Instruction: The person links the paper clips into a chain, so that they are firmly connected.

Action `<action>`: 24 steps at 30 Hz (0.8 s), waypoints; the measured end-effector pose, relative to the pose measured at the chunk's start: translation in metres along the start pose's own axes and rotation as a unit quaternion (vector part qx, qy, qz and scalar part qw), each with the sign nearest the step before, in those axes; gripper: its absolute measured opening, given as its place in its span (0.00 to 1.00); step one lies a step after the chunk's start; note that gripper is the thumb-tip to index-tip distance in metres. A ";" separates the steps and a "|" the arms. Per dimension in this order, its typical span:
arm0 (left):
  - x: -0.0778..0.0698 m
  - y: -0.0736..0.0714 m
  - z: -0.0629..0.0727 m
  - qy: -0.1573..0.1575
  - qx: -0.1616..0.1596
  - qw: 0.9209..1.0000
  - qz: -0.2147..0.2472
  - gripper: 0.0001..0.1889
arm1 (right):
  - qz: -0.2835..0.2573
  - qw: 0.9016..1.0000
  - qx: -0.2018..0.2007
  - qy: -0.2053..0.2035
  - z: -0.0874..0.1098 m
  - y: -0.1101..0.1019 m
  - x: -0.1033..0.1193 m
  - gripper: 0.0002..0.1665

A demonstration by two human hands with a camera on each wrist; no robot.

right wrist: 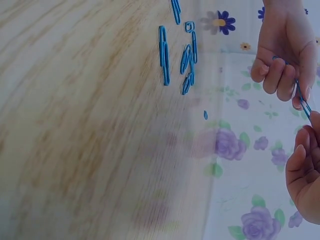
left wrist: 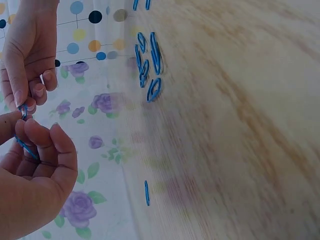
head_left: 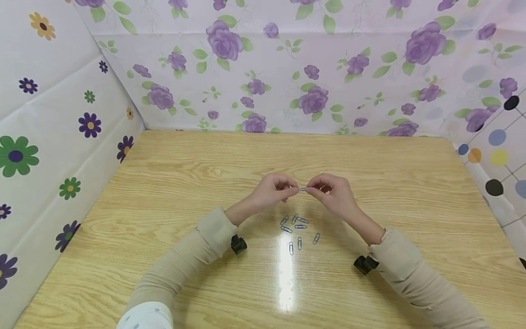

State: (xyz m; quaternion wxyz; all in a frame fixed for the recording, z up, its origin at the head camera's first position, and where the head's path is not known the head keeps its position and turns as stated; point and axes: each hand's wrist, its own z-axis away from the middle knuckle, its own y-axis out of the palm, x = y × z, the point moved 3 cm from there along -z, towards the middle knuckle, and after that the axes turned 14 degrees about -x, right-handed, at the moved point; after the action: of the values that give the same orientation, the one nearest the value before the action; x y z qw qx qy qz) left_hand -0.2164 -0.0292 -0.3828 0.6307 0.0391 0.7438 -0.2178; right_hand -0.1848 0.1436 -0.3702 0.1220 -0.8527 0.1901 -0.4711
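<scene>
Flowered cloth (head_left: 279,68) filled the upper frame; at centre, my left hand (head_left: 272,191) and right hand (head_left: 335,194) pinched paperclips (right wrist: 305,107), likely light, springy, best gripped endwise.

Left grip (head_left: 271,189); right grip (head_left: 338,195); close together

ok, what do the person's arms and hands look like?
Left hand and right hand are ungloved. Left sleeve and right sleeve are plain beige with wide cuffs. White fabric with pale blue marks shows farther up the left arm. Left wrist camera and right wrist camera are small, black.
</scene>
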 end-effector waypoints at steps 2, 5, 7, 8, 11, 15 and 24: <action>0.000 0.000 0.001 0.019 0.005 1.000 -0.013 0.09 | 0.000 1.000 0.002 0.000 0.000 0.000 0.000 0.03; -0.001 0.001 0.001 0.035 0.017 0.999 -0.019 0.07 | 0.004 1.000 0.008 0.002 0.001 0.000 0.000 0.03; -0.001 0.000 0.002 0.040 0.020 0.999 -0.024 0.07 | 0.009 1.000 0.013 0.006 0.001 -0.002 -0.001 0.03; -0.002 -0.001 0.003 0.041 0.019 0.999 -0.027 0.06 | 0.012 1.000 0.016 0.007 0.002 -0.003 -0.001 0.02; -0.005 -0.004 0.004 0.035 0.010 0.999 -0.037 0.05 | 0.023 0.999 0.029 0.006 0.003 -0.006 -0.002 0.02; -0.020 -0.010 0.010 0.030 -0.004 0.999 -0.034 0.05 | 0.038 0.997 0.069 0.011 0.007 -0.010 -0.006 0.03; -0.013 -0.014 0.009 0.031 -0.001 0.999 -0.029 0.05 | 0.040 0.980 0.193 0.001 0.020 -0.011 -0.022 0.08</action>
State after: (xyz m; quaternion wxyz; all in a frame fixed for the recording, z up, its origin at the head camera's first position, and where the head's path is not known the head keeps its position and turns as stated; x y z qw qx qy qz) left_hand -0.2097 -0.0425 -0.3676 0.6005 0.0234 0.7643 -0.2339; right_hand -0.1765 0.1637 -0.3928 0.3029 -0.8043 0.1302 -0.4944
